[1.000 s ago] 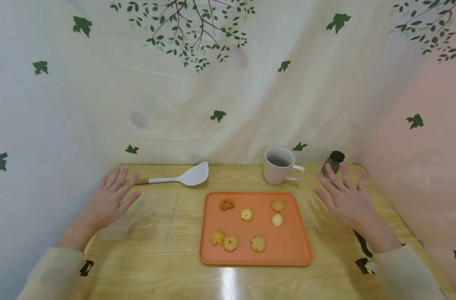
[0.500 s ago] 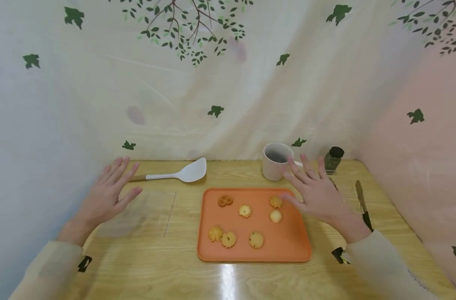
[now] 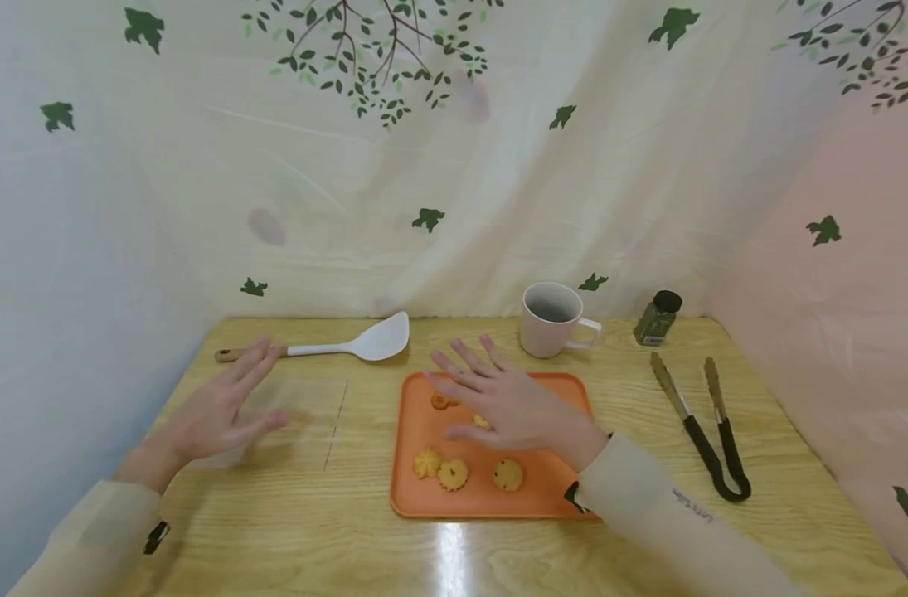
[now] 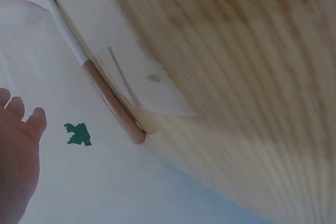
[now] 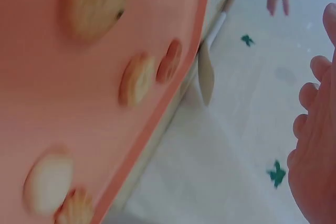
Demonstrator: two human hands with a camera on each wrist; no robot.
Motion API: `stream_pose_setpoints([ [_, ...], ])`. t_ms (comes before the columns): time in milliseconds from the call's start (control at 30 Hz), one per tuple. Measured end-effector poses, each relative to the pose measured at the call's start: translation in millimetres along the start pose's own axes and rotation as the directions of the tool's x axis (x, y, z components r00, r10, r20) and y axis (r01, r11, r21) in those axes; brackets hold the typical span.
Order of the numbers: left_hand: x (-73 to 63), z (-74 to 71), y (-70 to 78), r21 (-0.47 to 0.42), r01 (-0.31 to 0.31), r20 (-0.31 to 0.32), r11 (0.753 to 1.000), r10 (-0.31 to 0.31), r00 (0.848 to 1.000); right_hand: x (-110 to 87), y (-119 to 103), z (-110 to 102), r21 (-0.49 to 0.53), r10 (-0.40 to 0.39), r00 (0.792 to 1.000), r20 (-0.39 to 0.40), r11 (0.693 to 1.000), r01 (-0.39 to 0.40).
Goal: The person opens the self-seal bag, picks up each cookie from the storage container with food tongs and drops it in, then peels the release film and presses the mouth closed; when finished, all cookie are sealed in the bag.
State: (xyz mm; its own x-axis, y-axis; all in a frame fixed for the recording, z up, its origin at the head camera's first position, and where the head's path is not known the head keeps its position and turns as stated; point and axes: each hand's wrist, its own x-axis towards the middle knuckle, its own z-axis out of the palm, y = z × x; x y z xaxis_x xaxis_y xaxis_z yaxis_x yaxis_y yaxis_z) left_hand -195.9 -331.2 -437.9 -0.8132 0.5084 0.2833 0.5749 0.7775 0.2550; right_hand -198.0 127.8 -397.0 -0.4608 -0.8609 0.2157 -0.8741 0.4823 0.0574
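My right hand (image 3: 509, 406) hovers over the orange tray (image 3: 491, 507), fingers spread and holding nothing. It hides part of the cookies beneath it. Left of the tray, my left hand (image 3: 211, 419) is held above the table with its fingers extended, nearest to the wooden handle of a white spatula (image 3: 382, 338). Several cookies lie on the tray; a round cookie (image 3: 508, 475) sits near its front, and a pretzel-shaped cookie (image 5: 169, 61) shows near the rim in the right wrist view. In the left wrist view the spatula's brown handle (image 4: 113, 100) lies along the table's back edge.
Behind the tray stands a light mug (image 3: 549, 322), its handle to the right. A dark-lidded spice jar (image 3: 657, 319) is at the back right. Black-handled tongs (image 3: 703, 435) lie spread at the right. A clear sheet (image 3: 297, 423) lies under my left hand's side.
My right hand has swept left from beside the jar to over the tray, uncovering the tongs. The left hand has dipped slightly, showing the spatula handle's end. The camera view has shifted a little.
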Motion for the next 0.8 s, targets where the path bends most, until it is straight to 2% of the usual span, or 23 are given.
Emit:
stream_pose_setpoints([
  [100, -3.6, 6.9, -2.2, 0.032, 0.009, 0.087, 0.999, -0.011, 0.996, 23.3, -12, 6, -0.009, -0.036, 0.997, 0.069, 0.999, 0.036],
  [167, -5.5, 12.9, -3.8, 0.049, -0.010, 0.119, 0.999, 0.004, 0.993, 39.7, -20, 11, -0.024, -0.047, 0.992, 0.118, 0.998, 0.051],
  [400, -4.3, 30.3, -2.8, 0.023, -0.096, 0.187, 0.995, 0.090, 0.978, 88.6, -55, 33, -0.016, -0.068, 0.954, 0.293, 0.997, 0.076],
  [600, -2.4, 37.4, 3.5, -0.016, -0.070, 0.242, 0.997, 0.071, 0.968, 108.1, -72, 56, -0.061, -0.039, 0.923, 0.384, 0.996, 0.068],
  [800, 2.4, 41.1, 3.5, -0.009, -0.044, 0.269, 0.999, 0.044, 0.962, 117.4, -77, 69, -0.033, -0.030, 0.861, 0.508, 0.998, 0.054],
])
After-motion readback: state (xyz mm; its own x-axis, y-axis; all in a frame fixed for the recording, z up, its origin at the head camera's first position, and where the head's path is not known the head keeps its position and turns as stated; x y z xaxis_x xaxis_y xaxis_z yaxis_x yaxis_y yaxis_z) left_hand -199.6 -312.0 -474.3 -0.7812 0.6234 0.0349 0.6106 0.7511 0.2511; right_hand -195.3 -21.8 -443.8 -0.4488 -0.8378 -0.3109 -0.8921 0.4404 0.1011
